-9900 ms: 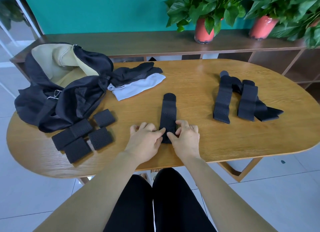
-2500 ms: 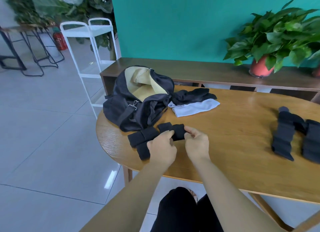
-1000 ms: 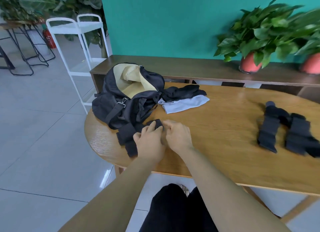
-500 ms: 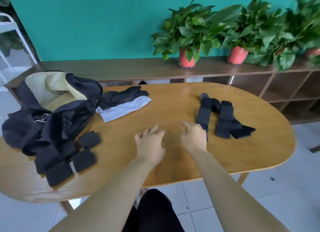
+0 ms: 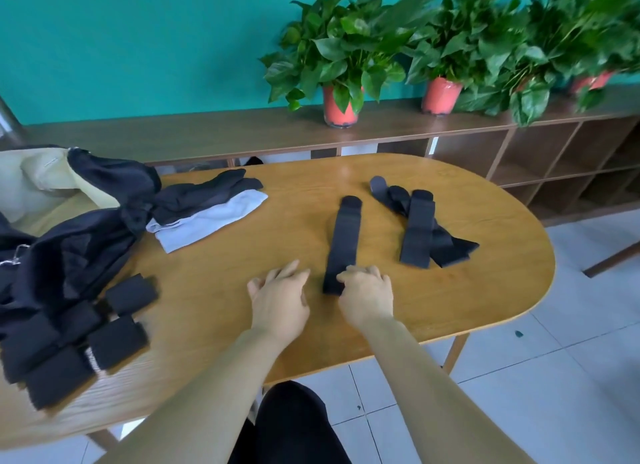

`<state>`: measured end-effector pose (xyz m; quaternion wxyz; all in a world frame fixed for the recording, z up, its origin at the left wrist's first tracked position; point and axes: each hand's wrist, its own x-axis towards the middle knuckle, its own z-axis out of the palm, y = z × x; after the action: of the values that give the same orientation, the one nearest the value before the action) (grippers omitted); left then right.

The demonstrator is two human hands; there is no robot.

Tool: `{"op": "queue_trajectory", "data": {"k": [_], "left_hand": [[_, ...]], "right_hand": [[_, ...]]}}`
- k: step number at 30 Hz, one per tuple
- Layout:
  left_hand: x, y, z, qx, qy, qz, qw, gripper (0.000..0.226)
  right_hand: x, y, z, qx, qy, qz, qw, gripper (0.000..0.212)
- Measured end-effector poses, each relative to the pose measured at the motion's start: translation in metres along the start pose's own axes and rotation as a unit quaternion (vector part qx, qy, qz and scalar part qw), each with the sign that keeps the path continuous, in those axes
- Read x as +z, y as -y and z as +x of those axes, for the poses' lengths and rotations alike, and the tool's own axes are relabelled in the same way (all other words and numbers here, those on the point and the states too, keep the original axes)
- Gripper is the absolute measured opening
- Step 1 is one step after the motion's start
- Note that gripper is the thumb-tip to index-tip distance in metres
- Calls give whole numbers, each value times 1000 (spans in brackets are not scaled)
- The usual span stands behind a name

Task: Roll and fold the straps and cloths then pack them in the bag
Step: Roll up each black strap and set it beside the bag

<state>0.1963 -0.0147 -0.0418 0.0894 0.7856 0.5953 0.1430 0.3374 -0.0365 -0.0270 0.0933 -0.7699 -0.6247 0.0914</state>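
Strap flat on table, centre, lengthwise away from person. Right hand: fingers curled, pinching near end. Left hand: fingers released, spread, just beside strap. Step: starting roll. Next: left joins, tuck end tight, roll evenly.

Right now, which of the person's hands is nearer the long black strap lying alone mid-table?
Right. The right hand grips the near end of the strap; the left hand is open, to its left, not touching.
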Motion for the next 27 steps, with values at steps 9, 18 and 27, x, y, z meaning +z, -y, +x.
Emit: {"op": "queue_trajectory", "data": {"k": [9,18,27], "left_hand": [[-20,39,-28,-28,-11,12,999,49],[-28,56,-38,14,-32,-3,999,36],[-17,52,-22,166,54,-33,984,25]], "right_hand": [[22,48,-36,-51,4,8,999,38],[12,41,-33,-38,-116,98,988,45],[16,27,-12,-215,-8,42,976,35]]}}
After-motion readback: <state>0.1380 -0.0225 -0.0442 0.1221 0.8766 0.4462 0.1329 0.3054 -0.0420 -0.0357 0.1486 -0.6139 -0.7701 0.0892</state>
